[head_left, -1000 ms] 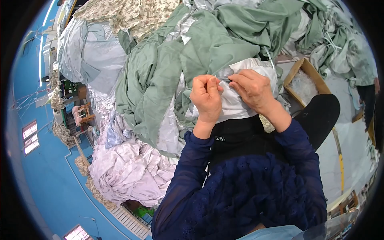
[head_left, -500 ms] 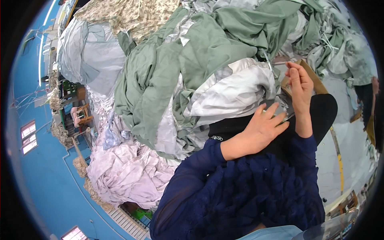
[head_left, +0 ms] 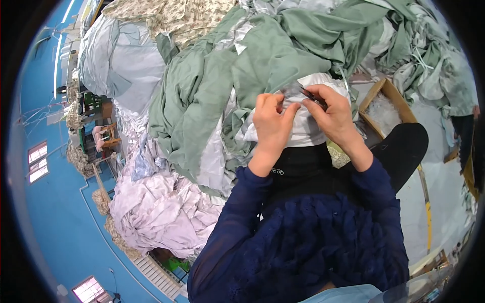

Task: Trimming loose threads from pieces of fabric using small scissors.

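Observation:
White cloth with grey shading (head_left: 309,135) lies bunched over my lap, against a large heap of sage-green fabric (head_left: 202,96). My left hand (head_left: 273,121) is closed in a pinch at its upper edge, near a greyish patch. Close beside it, my right hand (head_left: 336,113) grips small dark thread snips (head_left: 314,97), their tip pointing toward the left hand. The thumbs of both hands nearly meet. What exactly sits between the left fingertips is partly hidden by the fingers.
Right of my hands stands an open cardboard box (head_left: 371,98) holding whitish scraps. Pink fabric (head_left: 161,212) is piled at the left, pale blue fabric (head_left: 124,65) and floral cloth (head_left: 187,20) behind. A yellow line (head_left: 428,222) marks the grey floor on the right.
Both hands have moved left and up over the white cloth and come together. The snips now show in my right hand. My left hand went from spread fingers to a pinch.

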`<action>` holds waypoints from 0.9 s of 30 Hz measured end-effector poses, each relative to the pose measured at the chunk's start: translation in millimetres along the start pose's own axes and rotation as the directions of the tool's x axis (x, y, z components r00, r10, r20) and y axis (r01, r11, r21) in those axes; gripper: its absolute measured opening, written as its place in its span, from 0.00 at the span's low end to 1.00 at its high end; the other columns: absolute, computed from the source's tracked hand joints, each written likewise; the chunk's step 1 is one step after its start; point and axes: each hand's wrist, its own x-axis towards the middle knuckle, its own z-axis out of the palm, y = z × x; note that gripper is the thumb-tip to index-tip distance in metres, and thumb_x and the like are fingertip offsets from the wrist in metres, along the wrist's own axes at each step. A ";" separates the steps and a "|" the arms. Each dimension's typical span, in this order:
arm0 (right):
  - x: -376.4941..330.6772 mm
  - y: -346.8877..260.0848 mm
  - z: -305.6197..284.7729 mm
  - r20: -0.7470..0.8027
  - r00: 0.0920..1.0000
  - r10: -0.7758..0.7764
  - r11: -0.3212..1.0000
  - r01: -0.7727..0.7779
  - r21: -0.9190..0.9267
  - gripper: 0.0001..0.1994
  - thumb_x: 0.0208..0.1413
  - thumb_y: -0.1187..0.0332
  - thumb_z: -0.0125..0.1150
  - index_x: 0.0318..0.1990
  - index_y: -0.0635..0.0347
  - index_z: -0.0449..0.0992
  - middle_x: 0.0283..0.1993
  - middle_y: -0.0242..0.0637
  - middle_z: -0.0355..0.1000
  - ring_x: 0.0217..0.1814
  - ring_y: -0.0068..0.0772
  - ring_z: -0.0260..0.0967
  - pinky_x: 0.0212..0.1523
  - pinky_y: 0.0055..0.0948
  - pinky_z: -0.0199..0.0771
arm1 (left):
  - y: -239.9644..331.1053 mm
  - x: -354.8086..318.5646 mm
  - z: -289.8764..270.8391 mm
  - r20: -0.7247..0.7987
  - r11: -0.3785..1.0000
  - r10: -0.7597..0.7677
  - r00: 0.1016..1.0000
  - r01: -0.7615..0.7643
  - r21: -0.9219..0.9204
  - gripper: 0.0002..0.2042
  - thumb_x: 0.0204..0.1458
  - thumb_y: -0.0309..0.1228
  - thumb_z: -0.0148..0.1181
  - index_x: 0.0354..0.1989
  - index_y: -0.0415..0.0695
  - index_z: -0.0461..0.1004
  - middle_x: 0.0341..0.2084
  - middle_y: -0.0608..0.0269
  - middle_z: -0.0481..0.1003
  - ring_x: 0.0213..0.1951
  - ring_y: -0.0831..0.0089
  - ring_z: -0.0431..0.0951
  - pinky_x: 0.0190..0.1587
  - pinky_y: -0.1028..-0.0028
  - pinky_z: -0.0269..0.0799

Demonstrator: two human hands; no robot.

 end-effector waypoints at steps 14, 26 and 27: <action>11.5 23.0 24.2 -0.007 1.000 -0.008 1.000 0.008 -0.028 0.08 0.55 0.74 0.62 0.41 0.66 0.76 0.33 0.36 0.75 0.31 0.22 0.68 0.33 0.22 0.68 | -28.8 3.6 11.1 -0.067 0.979 -0.085 0.994 0.071 -0.193 0.06 0.50 0.21 0.64 0.27 0.37 0.71 0.20 0.66 0.69 0.20 0.81 0.69 0.23 0.81 0.64; 11.6 24.2 27.1 0.005 1.000 -0.003 1.000 0.003 -0.004 0.07 0.56 0.75 0.60 0.42 0.65 0.75 0.31 0.31 0.74 0.31 0.18 0.67 0.34 0.20 0.68 | -41.6 -8.9 -12.8 0.039 0.566 -0.492 0.870 0.354 -0.745 0.06 0.60 0.28 0.58 0.32 0.40 0.69 0.17 0.69 0.69 0.15 0.86 0.64 0.16 0.84 0.59; 11.5 24.8 27.4 0.005 1.000 -0.004 1.000 0.004 -0.001 0.07 0.56 0.75 0.60 0.42 0.65 0.75 0.32 0.31 0.74 0.31 0.18 0.67 0.34 0.20 0.68 | -42.3 -8.5 -14.6 0.039 0.565 -0.492 0.870 0.353 -0.745 0.06 0.60 0.28 0.58 0.32 0.40 0.69 0.17 0.69 0.69 0.15 0.86 0.64 0.16 0.84 0.59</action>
